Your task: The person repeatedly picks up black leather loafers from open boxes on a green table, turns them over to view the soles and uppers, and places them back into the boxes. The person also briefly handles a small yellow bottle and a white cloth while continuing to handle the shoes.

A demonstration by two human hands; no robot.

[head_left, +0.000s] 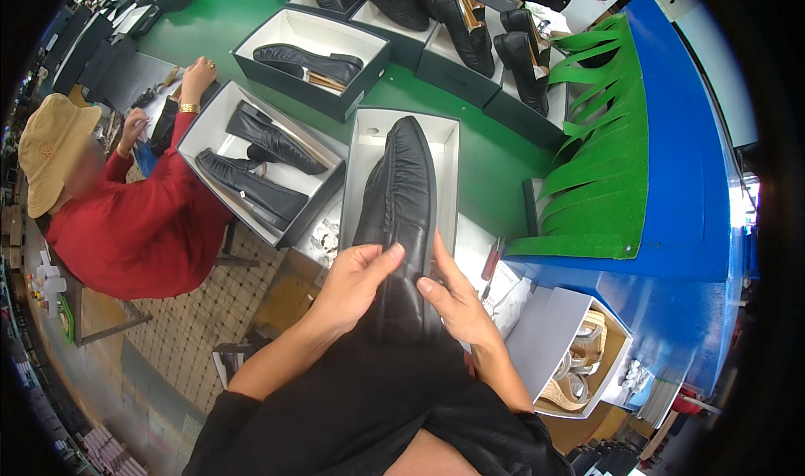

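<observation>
1. I have both hands on one black shoe (411, 224), toe pointing away from the body, heel end toward the black shirt (377, 400). Black on black there; I can't tell where the heel stops or whether it touches.
2. Left hand (352, 281): partly closed, gripping the shoe's left side. Thumb lies across the upper near mid-length, fingers curl down along the side. Fingertips hidden from me.
3. Right hand (457, 300): partly closed, gripping the right side nearer the heel. Thumb on the upper, index finger fairly straight along the edge. Other fingers partly hidden.
4. Shoe position: front half over an open box (445, 166), white inside, dark outside. Can't tell if the toe touches it. Gathered leather shows toward the toe.
5. Just left of that, I see another open box (315, 209) with two black shoes (260, 187) in it.
6. Beyond, on the green table (486, 174): a third box (285, 83) holding black footwear.
7. Right side: green strips (599, 166) hang on a blue housing (688, 140). Below, near the right forearm, a grey box (537, 333) with tan shoes.
8. Co-worker (142, 224) in red sits at left, both hands raised over a work surface.
</observation>
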